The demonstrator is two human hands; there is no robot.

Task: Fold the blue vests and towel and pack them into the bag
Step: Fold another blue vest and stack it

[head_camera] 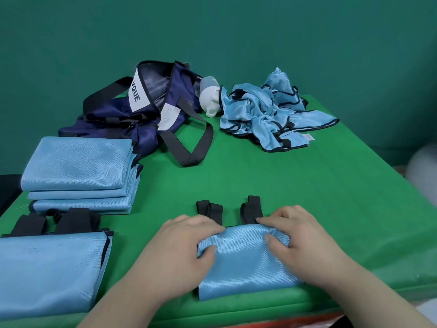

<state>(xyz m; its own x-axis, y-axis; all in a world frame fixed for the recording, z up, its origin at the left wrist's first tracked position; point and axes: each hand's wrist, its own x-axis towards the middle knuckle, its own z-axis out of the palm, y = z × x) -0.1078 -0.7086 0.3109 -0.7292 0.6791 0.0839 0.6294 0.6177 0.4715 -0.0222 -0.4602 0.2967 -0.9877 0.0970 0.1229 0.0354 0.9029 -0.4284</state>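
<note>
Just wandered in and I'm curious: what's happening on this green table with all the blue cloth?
A person is folding vests by hand. The left hand and right hand pinch the far edge of a folded blue vest at the front of the green table. A folded stack and another folded vest lie to the left. A crumpled heap waits at the back right, not yet folded. The navy bag lies open at the back.

I count one navy bag (142, 107), upper left of centre. White bottle (209, 95): one. Heap of unfolded vests (264, 110), upper right: one, piece count indeterminate. Folded items: stack (78, 171) at left, three layers visible; lower-left vest (52, 271), one; centre vest (243, 263), one. Hands: two, left hand (182, 242) and right hand (300, 235).
</note>
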